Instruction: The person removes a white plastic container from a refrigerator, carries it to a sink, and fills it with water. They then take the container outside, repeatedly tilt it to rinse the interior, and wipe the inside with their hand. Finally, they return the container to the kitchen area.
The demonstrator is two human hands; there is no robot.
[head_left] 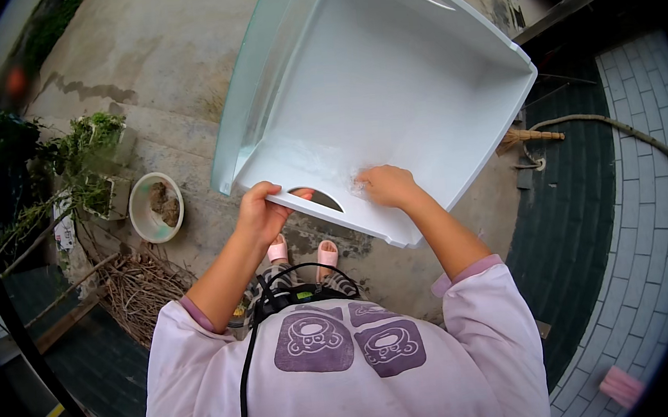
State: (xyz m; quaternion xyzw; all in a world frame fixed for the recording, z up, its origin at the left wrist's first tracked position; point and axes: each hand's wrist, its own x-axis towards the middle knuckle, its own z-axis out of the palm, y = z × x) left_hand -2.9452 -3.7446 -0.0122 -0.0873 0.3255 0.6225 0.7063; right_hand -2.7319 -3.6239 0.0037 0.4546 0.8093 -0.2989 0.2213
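A large white plastic refrigerator drawer (pixel 383 81) with a pale green translucent front panel (pixel 246 68) is held tilted before me. My left hand (pixel 265 213) grips its near wall beside the oval handle cutout, thumb on top and fingertips showing through the opening. Inside the drawer, my right hand (pixel 388 185) presses against the inner surface of the near wall, fingers curled. Around its fingertips is a whitish, wet-looking patch; whether the fingers hold a cloth or scrubber is hidden.
On the concrete ground at left stand a round basin (pixel 158 234) with brown lumps inside, potted plants (pixel 98 130) and a heap of dry twigs (pixel 140 291). A straw broom (pixel 531 136) lies at right, near a dark green mat and grey tiles (pixel 633 197).
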